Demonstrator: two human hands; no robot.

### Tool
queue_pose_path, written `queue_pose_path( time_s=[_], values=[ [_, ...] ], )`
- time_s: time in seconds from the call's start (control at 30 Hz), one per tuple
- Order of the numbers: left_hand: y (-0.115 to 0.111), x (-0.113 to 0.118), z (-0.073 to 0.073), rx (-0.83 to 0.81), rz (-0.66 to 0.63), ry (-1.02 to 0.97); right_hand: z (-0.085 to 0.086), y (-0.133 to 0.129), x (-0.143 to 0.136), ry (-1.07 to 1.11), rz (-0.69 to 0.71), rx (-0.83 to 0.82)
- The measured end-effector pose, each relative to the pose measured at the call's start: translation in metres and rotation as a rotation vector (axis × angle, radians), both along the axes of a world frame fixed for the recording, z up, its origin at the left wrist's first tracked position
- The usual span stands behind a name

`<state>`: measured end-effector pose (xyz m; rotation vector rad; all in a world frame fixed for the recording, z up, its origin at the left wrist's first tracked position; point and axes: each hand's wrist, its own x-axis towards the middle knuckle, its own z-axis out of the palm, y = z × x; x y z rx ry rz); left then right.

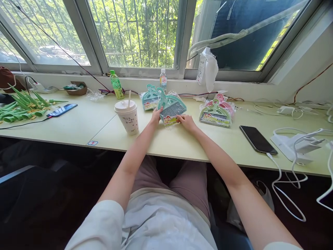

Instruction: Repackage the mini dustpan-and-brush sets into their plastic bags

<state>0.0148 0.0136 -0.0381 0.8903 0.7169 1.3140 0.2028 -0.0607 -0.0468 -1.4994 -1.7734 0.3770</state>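
A teal mini dustpan-and-brush set [172, 107] in clear plastic is held just above the table [109, 132]. My left hand [156, 116] grips its left edge, and my right hand [185, 122] pinches the lower right corner of the wrapping. Behind it, to the left, lies another wrapped teal set [150, 98]. Right of my right hand sits a wrapped green set [215, 115], partly covering a pink one [229, 105].
A lidded paper cup [128, 116] with a straw stands left of my left arm. Farther back are a green bottle [117, 85] and a clear bottle [163, 81]. On the right lie a black phone [257, 139] and a white power strip [292, 147] with cables.
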Motion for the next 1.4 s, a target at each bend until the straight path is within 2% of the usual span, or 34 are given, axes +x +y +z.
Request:
queue_pose_path(
  time_s=[0.07,0.13,0.27,0.37,0.47,0.57,0.77,0.87,0.93,1.0,1.07,1.17,1.23,1.3,1.4],
  values=[
    [-0.001,0.0,0.002,-0.009,0.009,-0.049,-0.002,0.002,0.004,0.014,-0.056,-0.058],
    [-0.002,0.001,0.003,-0.018,0.021,-0.093,-0.002,0.003,0.009,0.047,-0.169,-0.072],
    [0.0,0.001,0.001,-0.015,-0.008,-0.143,-0.001,0.006,0.017,0.365,-0.349,-0.124],
    [0.001,0.001,0.0,-0.015,-0.037,-0.142,0.0,0.006,0.022,0.614,-0.4,-0.13],
    [-0.001,0.001,0.001,-0.035,-0.023,-0.144,0.001,0.006,0.027,0.679,-0.34,-0.186],
    [-0.002,-0.001,0.003,-0.063,0.031,-0.188,0.003,0.005,0.032,0.582,-0.282,-0.208],
    [0.004,-0.006,0.006,-0.093,0.124,-0.305,0.008,-0.001,0.038,-0.022,-0.47,-0.012],
    [0.004,-0.007,0.006,-0.077,0.133,-0.33,0.01,-0.008,0.033,-0.279,-0.476,0.081],
    [0.002,-0.006,0.007,-0.051,0.109,-0.332,0.013,-0.012,0.026,-0.31,-0.45,0.18],
    [-0.001,-0.003,0.008,-0.034,0.083,-0.321,0.016,-0.015,0.018,-0.227,-0.414,0.26],
    [-0.005,0.001,0.009,-0.021,0.055,-0.307,0.018,-0.015,0.009,-0.038,-0.311,0.256],
    [-0.011,0.004,0.012,-0.002,0.008,-0.293,0.015,-0.011,-0.004,0.352,-0.098,0.101],
    [-0.015,0.005,0.014,0.011,-0.034,-0.275,0.01,-0.008,-0.009,0.593,-0.021,-0.009],
    [-0.02,0.006,0.016,0.019,-0.097,-0.245,0.006,-0.003,-0.009,0.774,-0.007,-0.085],
    [-0.027,0.006,0.018,-0.001,-0.201,-0.167,0.006,0.001,-0.003,0.939,-0.062,-0.115]
  ],
)
